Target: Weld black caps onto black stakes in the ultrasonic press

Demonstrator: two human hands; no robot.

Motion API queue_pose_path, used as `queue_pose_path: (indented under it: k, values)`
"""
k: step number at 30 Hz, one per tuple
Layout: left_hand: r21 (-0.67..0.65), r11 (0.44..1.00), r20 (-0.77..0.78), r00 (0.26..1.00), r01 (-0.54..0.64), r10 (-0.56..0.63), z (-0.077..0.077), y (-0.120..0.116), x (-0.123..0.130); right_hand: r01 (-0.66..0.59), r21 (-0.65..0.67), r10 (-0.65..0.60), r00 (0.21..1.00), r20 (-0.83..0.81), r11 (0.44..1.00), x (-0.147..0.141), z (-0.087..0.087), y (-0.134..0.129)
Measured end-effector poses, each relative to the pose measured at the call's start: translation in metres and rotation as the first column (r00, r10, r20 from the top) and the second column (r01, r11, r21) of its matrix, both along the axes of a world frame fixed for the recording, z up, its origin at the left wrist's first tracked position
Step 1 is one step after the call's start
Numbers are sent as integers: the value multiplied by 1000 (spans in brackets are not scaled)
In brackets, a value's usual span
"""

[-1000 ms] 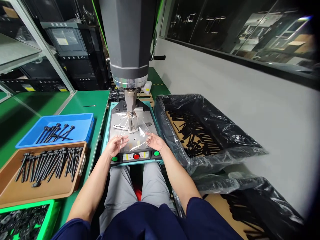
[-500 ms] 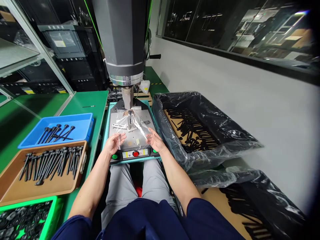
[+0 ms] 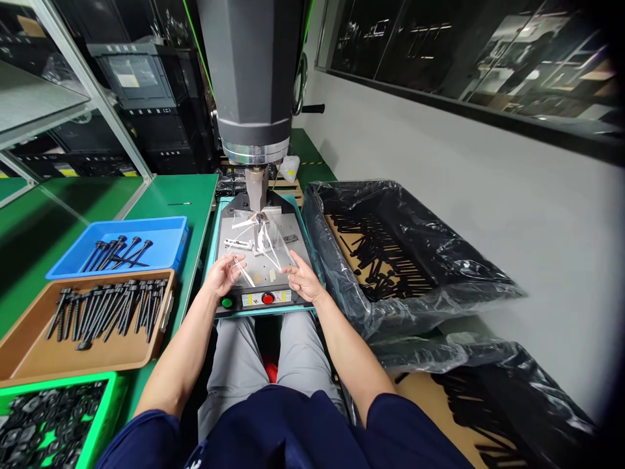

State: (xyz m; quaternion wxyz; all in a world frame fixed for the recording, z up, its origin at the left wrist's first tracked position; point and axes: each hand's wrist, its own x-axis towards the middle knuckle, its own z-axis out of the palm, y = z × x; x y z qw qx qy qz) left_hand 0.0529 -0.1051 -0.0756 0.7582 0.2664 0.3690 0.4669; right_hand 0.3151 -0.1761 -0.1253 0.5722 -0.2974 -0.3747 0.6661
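A sheet of clear plastic film [image 3: 279, 242] spans the space between my hands, over the metal plate of the machine. My left hand [image 3: 225, 274] has its fingers curled at the film's left edge. My right hand [image 3: 303, 277] pinches the right edge between thumb and fingers. Behind the film, under the machine's pressing tip [image 3: 256, 187], stands a small fixture with a dark part in it, partly veiled by glare. Along the plate's front are a red button [image 3: 267, 298] and a green button [image 3: 226, 303]; my right hand and wrist hide the front right corner.
To the left stand a blue tray [image 3: 178, 247] and a brown tray [image 3: 29, 368] with black stems, and a green bin [image 3: 113, 397] of black parts. At right, two plastic-lined boxes, the nearer one [image 3: 420, 397] and the farther one [image 3: 312, 260], hold black rods.
The film between my hands has shifted and creased, with brighter folds showing. My right fingers have closed more on its edge. The whole view has moved slightly, carrying the scene right.
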Motion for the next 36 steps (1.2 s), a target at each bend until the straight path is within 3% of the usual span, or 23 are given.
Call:
queue_pose_path:
  k: [4, 10, 16, 19, 22, 24, 27, 29, 34, 36]
  values:
    - [48, 999, -126, 992, 9, -3, -2, -4, -1, 5, -11, -4, 995, 100, 1000, 10, -2, 3]
    - [104, 994, -284, 959, 34, -3, -21, -15, -4, 139, 8, -139, 981, 134, 990, 16, -8, 3]
    - [85, 991, -292, 954, 101, -72, -31, -23, -7, 196, -91, -200, 979, -35, 976, 19, -2, -3]
    - [62, 990, -244, 964, 125, -107, -22, -27, -2, 237, -117, -253, 954, -159, 964, 23, -2, -7]
    - [73, 990, -93, 989, 121, -114, -9, -32, 7, 314, -100, -329, 883, -334, 944, 7, -17, -9]
    - [88, 991, 18, 994, 104, -105, -2, -34, 14, 245, -122, -273, 858, -435, 962, -17, -33, -6]
    - [87, 992, 122, 988, 89, -99, 3, -36, 22, -1, -235, -111, 879, -463, 972, -53, -44, 8]
    - [76, 994, 159, 983, 79, -90, 5, -37, 24, -19, -251, -100, 886, -454, 968, -65, -34, 23]
    - [85, 995, 206, 976, 46, -63, 12, -38, 25, 191, -36, -185, 861, -473, 981, -56, 13, 64]
    - [88, 995, 196, 978, 54, -71, 15, -37, 26, 229, -13, -217, 902, -373, 973, -59, 23, 79]
